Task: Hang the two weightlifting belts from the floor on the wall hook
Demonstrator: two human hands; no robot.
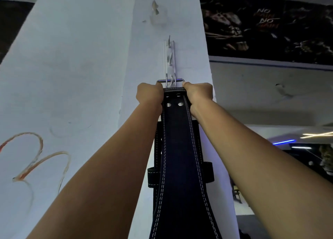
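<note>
A black weightlifting belt [180, 159] with white stitching hangs down the white pillar, its metal buckle [171, 81] at the top. My left hand [149, 96] grips the belt's upper left edge and my right hand [197, 94] grips the upper right edge. The buckle sits against the lowest prong of a clear wall hook rack [169, 58]. Behind this belt a second black belt [207, 172] lies flat on the pillar, mostly hidden; what holds it up is out of sight.
The white pillar [90, 76] carries curved glue marks at the left and a torn patch [155, 11] above the rack. A dark poster [270, 27] hangs on the wall to the right. Gym equipment shows at the lower right.
</note>
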